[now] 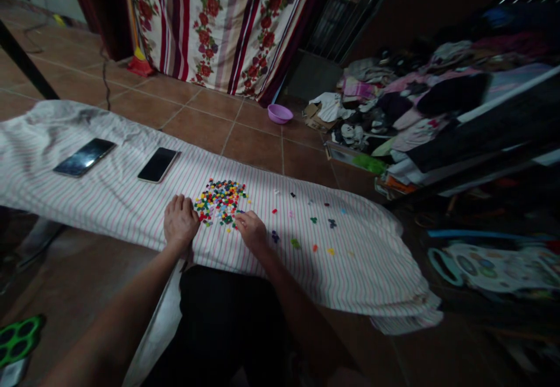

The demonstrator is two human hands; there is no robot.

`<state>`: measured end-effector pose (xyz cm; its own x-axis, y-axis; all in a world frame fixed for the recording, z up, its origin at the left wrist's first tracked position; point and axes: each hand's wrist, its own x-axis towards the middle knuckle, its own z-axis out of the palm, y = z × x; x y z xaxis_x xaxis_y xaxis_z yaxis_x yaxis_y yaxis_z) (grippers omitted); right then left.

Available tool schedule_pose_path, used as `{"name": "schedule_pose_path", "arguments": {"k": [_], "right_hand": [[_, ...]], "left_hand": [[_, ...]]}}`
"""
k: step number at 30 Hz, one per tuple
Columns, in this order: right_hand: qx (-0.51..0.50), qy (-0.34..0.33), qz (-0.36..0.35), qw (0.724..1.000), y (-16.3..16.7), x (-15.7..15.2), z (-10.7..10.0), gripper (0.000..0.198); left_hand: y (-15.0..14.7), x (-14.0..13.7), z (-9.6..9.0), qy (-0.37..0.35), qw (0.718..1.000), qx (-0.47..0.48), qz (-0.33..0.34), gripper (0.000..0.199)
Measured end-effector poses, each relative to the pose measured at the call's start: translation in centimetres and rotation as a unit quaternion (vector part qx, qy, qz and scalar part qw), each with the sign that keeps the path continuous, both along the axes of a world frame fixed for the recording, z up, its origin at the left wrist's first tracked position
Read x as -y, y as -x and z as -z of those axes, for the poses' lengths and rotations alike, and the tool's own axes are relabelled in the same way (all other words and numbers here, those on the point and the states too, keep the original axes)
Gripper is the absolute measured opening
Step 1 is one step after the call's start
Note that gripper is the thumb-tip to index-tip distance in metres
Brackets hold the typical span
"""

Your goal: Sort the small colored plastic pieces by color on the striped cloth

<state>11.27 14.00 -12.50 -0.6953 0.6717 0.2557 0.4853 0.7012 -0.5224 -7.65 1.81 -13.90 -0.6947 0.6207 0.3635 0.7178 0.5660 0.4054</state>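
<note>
A mixed pile of tiny coloured pieces (221, 199) lies on the striped cloth (245, 253). My left hand (180, 222) rests palm down on the cloth at the pile's left edge, its fingers lying forward. At the pile's right edge my right hand (252, 230) has thumb and fingertips pinched together; whatever is between them is too small to make out. Right of that hand are small separate groups sorted by colour, among them dark purple pieces (275, 236), light green pieces (296, 243), dark green pieces (314, 220) and yellow pieces (331, 251).
Two phones, one dark (85, 157) and one light-edged (158, 164), lie on the cloth to the left. Beyond it, a purple basin (280, 114) stands on the tiled floor near a floral curtain (210, 25). Heaped clothes (411, 101) fill the right side.
</note>
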Motion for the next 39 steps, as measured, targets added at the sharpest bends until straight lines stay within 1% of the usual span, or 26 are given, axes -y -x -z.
{"name": "schedule_pose_path", "arguments": {"k": [6,11,17,21,26,30,36,39], "right_hand": [[0.03,-0.009,-0.021,0.999,1.2,1.1,-0.4,0.019],[0.058,0.001,0.002,0.998,1.7,1.5,-0.2,0.017],[0.074,-0.003,0.029,0.997,2.2,1.8,0.0,0.019],[0.081,-0.015,0.021,0.996,2.4,1.8,0.0,0.019],[0.07,-0.025,0.013,0.997,2.4,2.0,0.0,0.016],[0.055,-0.029,0.015,0.998,2.3,2.1,-0.1,0.014],[0.025,-0.017,0.013,0.999,2.2,2.2,-0.5,0.015],[0.0,-0.005,0.023,1.0,2.2,2.3,-0.8,0.015]], "left_hand": [[0.0,0.0,0.1,-0.003,1.0,-0.011,-0.001,0.038],[0.0,0.0,-0.1,0.004,1.0,-0.011,0.002,0.038],[-0.1,0.0,-0.2,-0.002,1.0,-0.007,-0.001,0.039],[-0.1,0.0,-0.2,0.004,1.0,-0.011,-0.002,0.039],[0.0,0.1,-0.3,0.014,1.0,-0.023,0.007,0.035],[0.0,0.1,-0.4,0.003,1.0,-0.015,0.013,0.036],[0.0,0.1,-0.3,-0.008,1.0,0.002,0.011,0.038],[0.0,0.1,-0.4,-0.018,1.0,0.012,0.013,0.038]]}}
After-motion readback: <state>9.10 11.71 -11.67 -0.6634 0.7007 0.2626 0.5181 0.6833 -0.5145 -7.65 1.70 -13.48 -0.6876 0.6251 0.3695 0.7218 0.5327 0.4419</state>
